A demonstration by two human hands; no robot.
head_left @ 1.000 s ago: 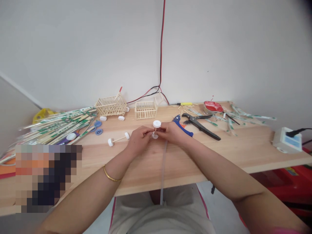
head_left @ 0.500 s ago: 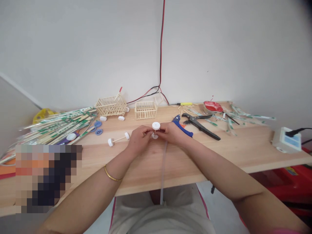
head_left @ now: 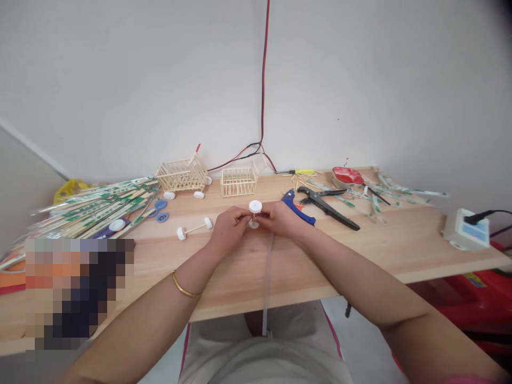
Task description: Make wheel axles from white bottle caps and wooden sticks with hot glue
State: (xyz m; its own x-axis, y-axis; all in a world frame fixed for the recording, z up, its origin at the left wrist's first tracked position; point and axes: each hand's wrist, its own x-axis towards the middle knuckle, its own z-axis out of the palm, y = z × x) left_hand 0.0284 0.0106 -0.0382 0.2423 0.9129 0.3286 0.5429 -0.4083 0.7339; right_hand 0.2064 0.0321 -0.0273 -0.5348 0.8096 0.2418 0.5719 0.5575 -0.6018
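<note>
Both my hands meet at the middle of the wooden table [head_left: 360, 250]. My left hand [head_left: 226, 230] and my right hand [head_left: 282, 218] pinch a short stick axle that stands upright, with a white bottle-cap wheel [head_left: 255, 206] on top and another cap under it on the table. A finished axle with two white cap wheels [head_left: 194, 229] lies just left of my left hand. A thin translucent glue stick [head_left: 267, 277] lies on the table between my forearms.
Two small stick baskets [head_left: 182, 175] [head_left: 239, 181] stand at the back. Wrapped chopsticks [head_left: 92, 208] and blue caps [head_left: 161, 210] lie left. A blue glue gun [head_left: 296, 208], black pliers [head_left: 328, 205], a red dish [head_left: 347, 175] and a white power adapter [head_left: 466, 232] lie right.
The top cap wheel has come down a little between my fingers. My hands stay in the same place; the view has shifted slightly.
</note>
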